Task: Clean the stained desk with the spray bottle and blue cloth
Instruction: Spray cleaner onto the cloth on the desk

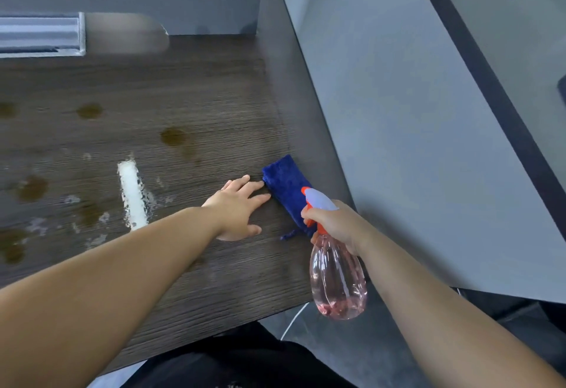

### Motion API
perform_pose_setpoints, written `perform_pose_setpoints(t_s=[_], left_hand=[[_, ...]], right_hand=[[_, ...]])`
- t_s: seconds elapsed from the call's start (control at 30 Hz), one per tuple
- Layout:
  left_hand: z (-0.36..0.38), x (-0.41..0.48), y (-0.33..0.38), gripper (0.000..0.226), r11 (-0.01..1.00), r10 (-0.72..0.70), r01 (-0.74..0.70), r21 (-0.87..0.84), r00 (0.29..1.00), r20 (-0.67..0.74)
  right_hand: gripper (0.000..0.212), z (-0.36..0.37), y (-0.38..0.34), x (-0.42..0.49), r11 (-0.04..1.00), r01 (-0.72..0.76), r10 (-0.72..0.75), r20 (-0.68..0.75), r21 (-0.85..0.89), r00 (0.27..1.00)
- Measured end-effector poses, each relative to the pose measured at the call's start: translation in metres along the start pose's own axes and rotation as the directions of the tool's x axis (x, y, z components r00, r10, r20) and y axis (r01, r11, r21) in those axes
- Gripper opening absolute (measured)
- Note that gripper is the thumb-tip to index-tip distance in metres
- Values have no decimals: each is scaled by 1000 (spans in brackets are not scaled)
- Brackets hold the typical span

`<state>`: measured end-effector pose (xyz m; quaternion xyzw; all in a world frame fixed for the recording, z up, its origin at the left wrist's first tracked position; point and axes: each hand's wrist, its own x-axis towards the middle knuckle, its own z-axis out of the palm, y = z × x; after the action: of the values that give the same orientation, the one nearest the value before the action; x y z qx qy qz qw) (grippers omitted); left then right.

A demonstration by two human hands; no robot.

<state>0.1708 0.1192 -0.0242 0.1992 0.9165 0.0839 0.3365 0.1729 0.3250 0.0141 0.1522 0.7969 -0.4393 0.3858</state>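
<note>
Gripped at the neck by the right hand [335,225], spray bottle [338,277] hanging over the desk [214,280] front edge, nozzle aimed left toward brown stains [174,136], likely ready to spray. Just behind, blue cloth [286,187] lying folded by the partition [398,142]. Left hand [237,208] open, fingertips touching its edge, probably about to take it.

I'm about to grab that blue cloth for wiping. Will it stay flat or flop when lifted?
The blue cloth looks plush and folded, with a loose corner trailing, so it will probably droop and unfold. It seems light. On the smooth desk it would likely slide if the left hand pushes it.
</note>
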Motion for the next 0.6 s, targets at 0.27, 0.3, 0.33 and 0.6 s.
perform_pose_setpoints(t_s=[0.27,0.3,0.33,0.6], left_hand=[[-2,4,-1,83,999,-5,2,32,997,79],[-2,4,-1,84,999,-3,0,38,997,82],[-1,4,-1,86,999,-2,-2,45,996,86],[3,7,6,107,989,-51,37,146,994,94]], right_hand=[[27,-4,17,-5,990,-134,136,-47,51,990],[27,-6,21,-6,990,-135,137,-50,40,989],[29,-7,24,-8,990,-134,135,-54,31,989],[43,-7,35,-14,992,-122,122,-56,17,991]])
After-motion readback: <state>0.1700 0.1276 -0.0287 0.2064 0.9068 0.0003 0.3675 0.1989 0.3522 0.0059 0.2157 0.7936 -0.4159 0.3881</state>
